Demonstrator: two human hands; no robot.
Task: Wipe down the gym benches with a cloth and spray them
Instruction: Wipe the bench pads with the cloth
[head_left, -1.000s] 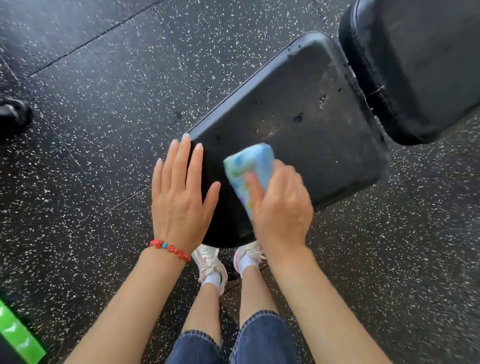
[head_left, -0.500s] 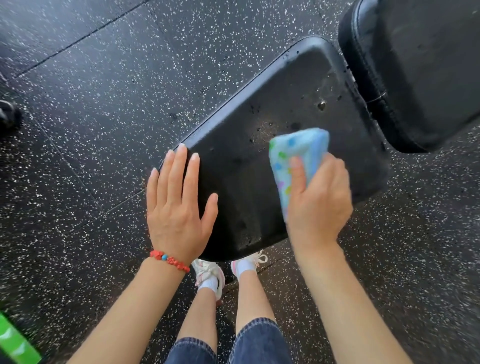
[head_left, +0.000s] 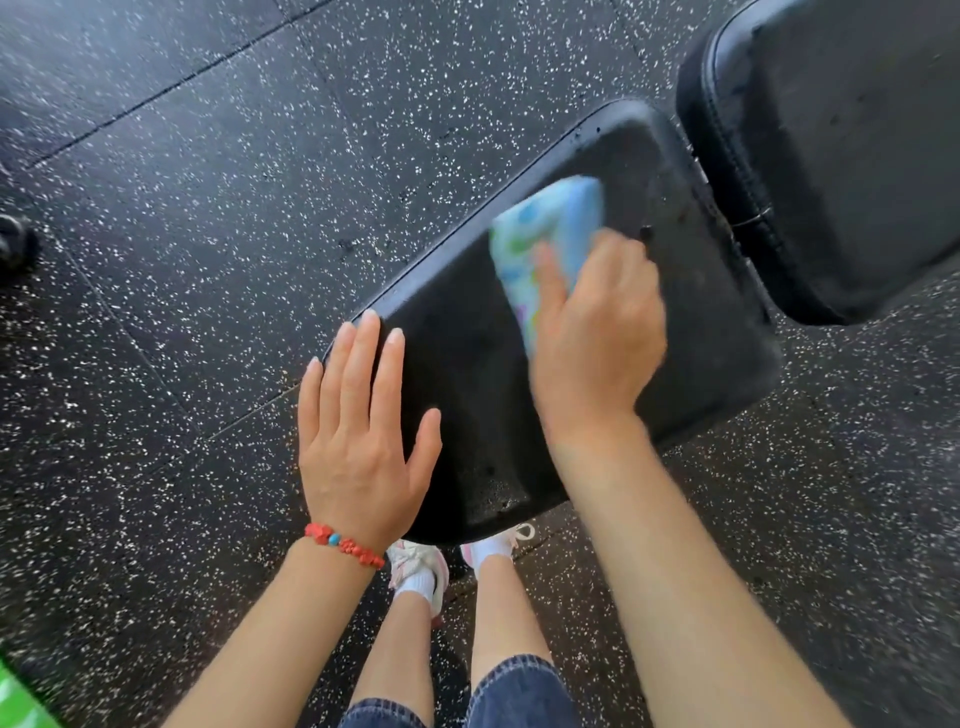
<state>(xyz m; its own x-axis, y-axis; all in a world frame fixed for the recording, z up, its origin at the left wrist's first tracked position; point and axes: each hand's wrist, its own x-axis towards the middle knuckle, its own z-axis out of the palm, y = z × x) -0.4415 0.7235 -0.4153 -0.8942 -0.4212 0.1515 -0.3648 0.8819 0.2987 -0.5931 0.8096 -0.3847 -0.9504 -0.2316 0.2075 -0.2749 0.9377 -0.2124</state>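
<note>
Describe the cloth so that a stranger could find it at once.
Find the black bench seat on the speckled floor. The right hand grips the cloth on its far half. It is the only pale blue thing with coloured spots there.

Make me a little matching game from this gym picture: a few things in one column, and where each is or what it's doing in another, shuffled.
Things
1. left hand
2. right hand
3. cloth
4. beaded bracelet

States or places
A. pale blue with coloured spots, pressed on the bench seat pad
B. red with one blue bead, round the left wrist
C. fingers straight, lying flat on the pad's near left edge
D. blurred, fingers curled round the cloth

Pairs: 1-C, 2-D, 3-A, 4-B
</note>
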